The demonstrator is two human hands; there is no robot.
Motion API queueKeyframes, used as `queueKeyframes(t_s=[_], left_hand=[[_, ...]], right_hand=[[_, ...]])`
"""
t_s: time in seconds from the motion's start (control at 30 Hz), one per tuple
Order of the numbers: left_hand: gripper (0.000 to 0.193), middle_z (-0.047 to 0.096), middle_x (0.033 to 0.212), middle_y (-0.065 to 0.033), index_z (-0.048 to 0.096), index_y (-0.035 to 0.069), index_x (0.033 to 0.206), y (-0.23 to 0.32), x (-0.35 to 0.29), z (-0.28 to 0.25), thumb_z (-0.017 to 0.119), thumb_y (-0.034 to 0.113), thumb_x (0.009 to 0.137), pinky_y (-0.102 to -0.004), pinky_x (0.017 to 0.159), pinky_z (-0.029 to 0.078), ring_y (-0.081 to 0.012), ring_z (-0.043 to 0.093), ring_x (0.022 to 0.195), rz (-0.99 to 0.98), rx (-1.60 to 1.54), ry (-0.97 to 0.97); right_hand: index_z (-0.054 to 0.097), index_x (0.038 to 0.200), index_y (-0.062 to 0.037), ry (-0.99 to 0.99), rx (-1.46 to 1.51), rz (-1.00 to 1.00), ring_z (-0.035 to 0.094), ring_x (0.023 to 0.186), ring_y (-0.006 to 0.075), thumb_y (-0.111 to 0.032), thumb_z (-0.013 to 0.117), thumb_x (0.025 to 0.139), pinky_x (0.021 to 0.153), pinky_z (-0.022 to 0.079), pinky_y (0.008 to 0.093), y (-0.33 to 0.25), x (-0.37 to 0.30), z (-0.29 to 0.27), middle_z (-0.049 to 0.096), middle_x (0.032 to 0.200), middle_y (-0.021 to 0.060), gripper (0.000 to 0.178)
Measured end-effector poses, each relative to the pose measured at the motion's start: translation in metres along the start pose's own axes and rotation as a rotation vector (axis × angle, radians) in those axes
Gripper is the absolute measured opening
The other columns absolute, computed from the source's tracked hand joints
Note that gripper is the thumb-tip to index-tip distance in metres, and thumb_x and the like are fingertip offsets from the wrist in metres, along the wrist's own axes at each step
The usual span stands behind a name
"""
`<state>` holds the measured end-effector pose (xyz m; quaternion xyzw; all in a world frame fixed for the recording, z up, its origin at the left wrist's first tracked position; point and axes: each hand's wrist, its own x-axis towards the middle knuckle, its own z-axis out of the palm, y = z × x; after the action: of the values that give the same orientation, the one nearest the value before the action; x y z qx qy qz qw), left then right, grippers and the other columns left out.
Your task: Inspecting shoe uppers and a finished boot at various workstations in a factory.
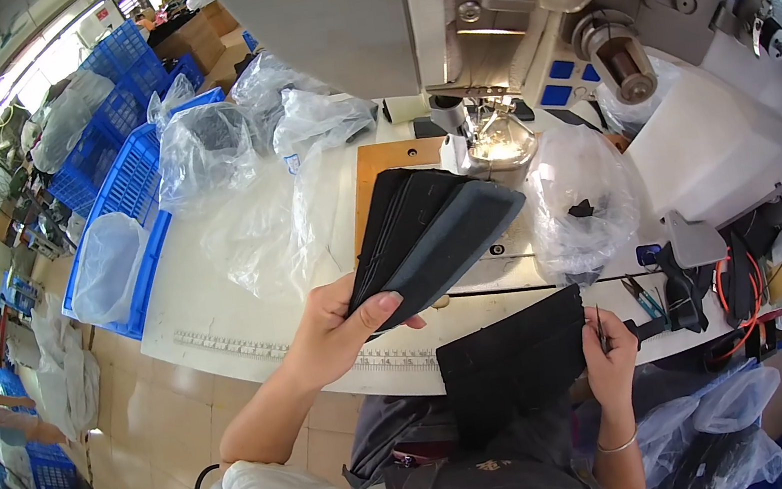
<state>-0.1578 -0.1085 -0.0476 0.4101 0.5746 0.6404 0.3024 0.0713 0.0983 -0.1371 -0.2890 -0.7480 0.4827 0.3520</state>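
Over the sewing table (191,295), left hand (331,329): pinching fanned dark fabric pieces (410,237), long axis up-right
Right hand (611,358): pinching black panel (508,348) by its right edge, below the pieces

Two hands: one left hand (331,332) at centre, one right hand (611,365) at lower right. Black pieces: one panel (513,353) at lower centre; several in the stack (409,227) at centre, too overlapped to count. One sewing machine (306,14) at the top; three blue squares (556,95), upper right. One brown spool (630,75), upper right; one bracelet (619,444), lower right.
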Motion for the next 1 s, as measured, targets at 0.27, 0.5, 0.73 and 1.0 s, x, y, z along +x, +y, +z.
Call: queueKeyframes(t_s=[0.27,0.5,0.73,1.0], left_hand=[[0.031,0.063,0.094,-0.0137,0.053,-0.006,0.108,-0.004,0.001,0.007,0.049,0.02,0.094,-0.0304,0.072,0.051,-0.0196,0.064,0.079,-0.048,-0.109,-0.072],[0.044,0.064,0.093,-0.0168,0.051,-0.005,0.11,-0.025,0.019,0.015,0.042,0.035,0.095,-0.0289,0.067,0.052,-0.0216,0.066,0.073,-0.63,-0.202,-0.413],[0.044,0.064,0.093,-0.0116,0.056,-0.002,0.108,-0.051,0.031,0.036,0.043,0.038,0.095,-0.0271,0.069,0.05,-0.0162,0.063,0.073,-0.634,-0.034,-0.451],[0.046,0.062,0.097,-0.0058,0.058,0.0,0.108,-0.051,0.032,0.041,0.043,0.041,0.094,-0.0256,0.072,0.045,-0.0115,0.056,0.075,-0.533,0.054,-0.477]], right_hand=[[0.06,0.097,0.004,0.032,0.002,0.06,0.047,0.069,0.0046,0.002,0.054,0.08,0.063,0.038,0.0189,-0.001,-0.004,-0.003,0.058,0.075,0.0007,0.019],[0.06,0.101,0.004,-0.03,0.101,0.07,0.057,0.082,0.0076,0.0,0.055,0.083,0.075,0.043,0.0211,-0.004,0.004,0.002,0.065,0.086,0.0058,0.019],[0.058,0.103,0.0052,-0.052,0.068,0.075,0.051,0.068,0.0036,0.002,0.053,0.081,0.061,0.041,0.0187,0.004,0.003,-0.005,0.062,0.076,0.0049,0.023],[0.058,0.103,0.0054,-0.027,0.079,0.02,0.05,0.064,0.0037,0.002,0.054,0.081,0.058,0.041,0.0189,0.008,0.0,-0.005,0.062,0.074,0.0054,0.023]])
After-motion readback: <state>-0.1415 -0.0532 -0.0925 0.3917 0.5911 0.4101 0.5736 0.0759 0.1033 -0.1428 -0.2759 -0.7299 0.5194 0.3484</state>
